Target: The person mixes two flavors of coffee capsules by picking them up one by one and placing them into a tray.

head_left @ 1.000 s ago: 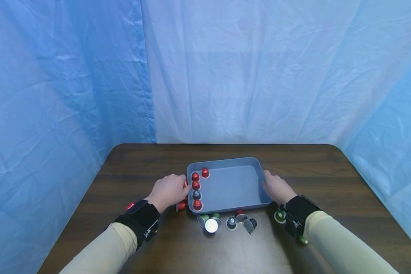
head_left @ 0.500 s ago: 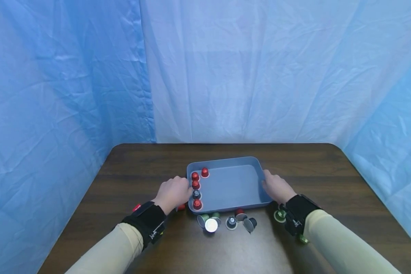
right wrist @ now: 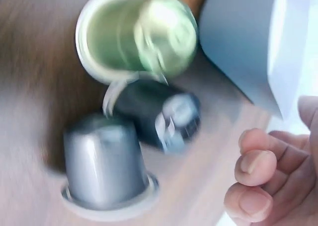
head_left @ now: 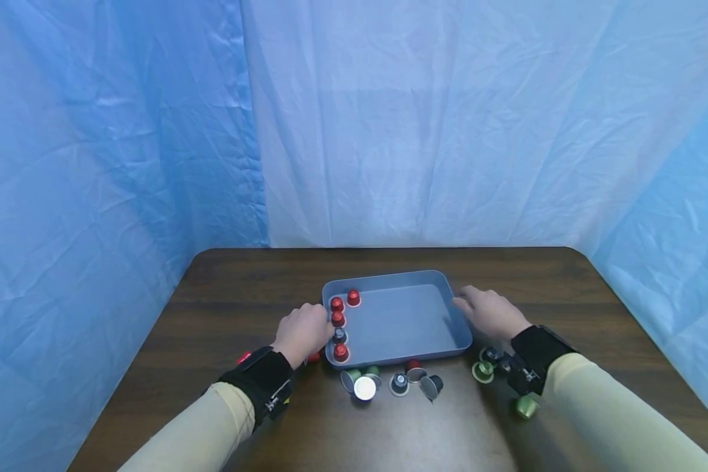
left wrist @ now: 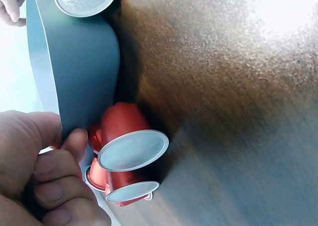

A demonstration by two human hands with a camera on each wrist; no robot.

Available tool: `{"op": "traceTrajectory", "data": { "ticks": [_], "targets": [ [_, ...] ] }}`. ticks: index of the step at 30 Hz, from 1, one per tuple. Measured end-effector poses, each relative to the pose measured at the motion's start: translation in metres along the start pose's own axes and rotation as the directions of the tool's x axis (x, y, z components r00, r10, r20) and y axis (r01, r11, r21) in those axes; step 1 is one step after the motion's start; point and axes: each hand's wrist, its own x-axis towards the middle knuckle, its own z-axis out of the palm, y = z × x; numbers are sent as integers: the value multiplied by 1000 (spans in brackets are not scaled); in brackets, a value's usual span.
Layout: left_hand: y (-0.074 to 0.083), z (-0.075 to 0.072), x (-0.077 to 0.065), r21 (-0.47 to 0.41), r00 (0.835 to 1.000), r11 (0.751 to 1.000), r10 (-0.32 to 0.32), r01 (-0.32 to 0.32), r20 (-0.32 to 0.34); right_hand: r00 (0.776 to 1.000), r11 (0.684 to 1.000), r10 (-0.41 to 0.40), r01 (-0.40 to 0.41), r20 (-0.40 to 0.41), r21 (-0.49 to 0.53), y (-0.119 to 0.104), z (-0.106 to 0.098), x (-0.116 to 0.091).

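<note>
A shallow blue-grey tray (head_left: 401,321) sits mid-table, several red coffee capsules and a dark one (head_left: 339,335) upright along its left side. My left hand (head_left: 303,333) pinches the tray's left rim between thumb and forefinger, as the left wrist view shows. Red coffee capsules (left wrist: 131,141) lie on their sides against the outer wall there, below the fingers. My right hand (head_left: 495,313) is just off the tray's right end, fingers loosely bent and holding nothing. Beneath it, the right wrist view has a green capsule (right wrist: 119,39), a black one (right wrist: 154,109) and a grey one (right wrist: 104,161), blurred.
Along the tray's front wall lie green capsules (head_left: 349,379), a white-lidded one (head_left: 364,388), a dark upright one (head_left: 398,384), a red one (head_left: 415,372) and a tipped grey one (head_left: 431,387). Another green capsule (head_left: 526,406) is by the right forearm. Blue sheeting (head_left: 436,131) surrounds the wooden table.
My right hand has let go of the tray's right rim and moved slightly right. My left hand has shifted right onto the left rim. The tray has hardly moved.
</note>
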Motion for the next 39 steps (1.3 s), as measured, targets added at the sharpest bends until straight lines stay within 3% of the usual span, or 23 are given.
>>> {"op": "traceTrajectory", "data": {
  "ticks": [8, 16, 21, 25, 32, 35, 39],
  "targets": [
    [0, 0, -1, -12, 1000, 1000, -9, 9, -6, 996, 994, -79, 75, -43, -79, 11, -23, -13],
    [-1, 0, -3, -28, 1000, 999, -19, 19, -10, 994, 990, -106, 105, -5, -92, 22, -34, -32],
    [-1, 0, -4, -27, 1000, 999, -19, 19, -17, 982, 969, -187, 189, 32, -157, 28, -32, -50],
    [-1, 1, -5, -34, 999, 999, -30, 30, -16, 966, 953, -232, 248, 112, -173, 33, -28, -63],
    [0, 1, -5, -38, 999, 999, -37, 37, -23, 951, 947, -238, 272, 196, -171, 46, -16, -75],
    [0, 2, -5, -39, 999, 998, -40, 39, -25, 951, 951, -234, 267, 202, -154, 47, -10, -78],
    [0, 2, -6, -44, 999, 998, -42, 41, -27, 938, 931, -300, 327, 175, -159, 49, -5, -79]
  ]
}}
